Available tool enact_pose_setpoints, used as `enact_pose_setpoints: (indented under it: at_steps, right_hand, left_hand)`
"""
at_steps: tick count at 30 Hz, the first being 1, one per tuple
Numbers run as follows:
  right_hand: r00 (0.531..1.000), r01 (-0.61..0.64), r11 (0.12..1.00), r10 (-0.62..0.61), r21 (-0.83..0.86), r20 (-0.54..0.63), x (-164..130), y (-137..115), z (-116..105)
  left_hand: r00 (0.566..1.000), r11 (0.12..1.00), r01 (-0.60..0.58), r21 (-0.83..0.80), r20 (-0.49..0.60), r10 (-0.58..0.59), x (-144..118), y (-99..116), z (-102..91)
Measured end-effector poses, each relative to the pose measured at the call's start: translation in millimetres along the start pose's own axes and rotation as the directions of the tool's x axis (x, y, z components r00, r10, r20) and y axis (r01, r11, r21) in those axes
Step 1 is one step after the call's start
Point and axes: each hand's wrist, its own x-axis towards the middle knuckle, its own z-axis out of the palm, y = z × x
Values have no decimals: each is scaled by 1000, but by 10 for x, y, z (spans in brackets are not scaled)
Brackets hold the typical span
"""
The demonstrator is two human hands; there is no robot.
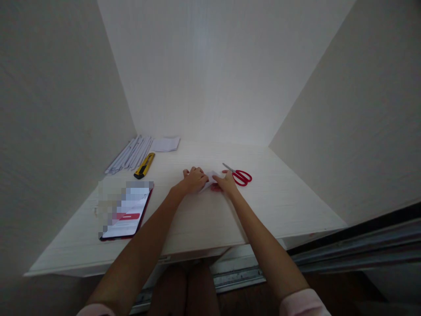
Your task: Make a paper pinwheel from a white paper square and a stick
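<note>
While both hands press it flat, the small white paper sits mid-counter, left hand at its 9 o'clock, right hand at 3. Fingers of both lie curled down on the paper, pinning rather than gripping. Red scissors touch at 3; yellow knife, paper strips, phone at 9-10. Best pressed evenly along the fold, edges kept aligned.

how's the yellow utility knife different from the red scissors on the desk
The utility knife has a yellow and black body; the scissors have red handles and bare metal blades. The knife is one straight bar, while the scissors end in two looped handles. The knife lies far to the left beside a bundle of paper strips, away from both hands; the scissors lie right by the right hand. Both lie flat on the white desk.
</note>
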Motion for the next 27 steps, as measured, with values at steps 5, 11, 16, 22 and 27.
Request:
enact_pose_setpoints:
  at_steps: [5, 11, 16, 22, 27]
  right_hand:
    - [985, 71, 997, -70, -5, 156, 160, 33, -182]
    - [906, 333, 934, -278, -130, 319, 274, 61, -242]
    - [863, 477, 845, -400, -241, 307, 225, 19, -270]
    - [856, 496, 818, -404, -291, 324, 217, 46, -249]
    - [808, 584, 716, -468, -383, 356, 255, 83, -226]
  left_hand:
    - [997, 999, 34, -25, -66, -36, -23, 88, 0]
    - [991, 993, 87, -78, -93, -95, -20, 87, 0]
    - [990, 981, 115, -157, -66, -127, -38, 71, -43]
    - [992, 977, 99, -190, -56, -111, -59, 75, -60]
    - [993, 978, 100, -183, -49, -110, -57, 87, -62]
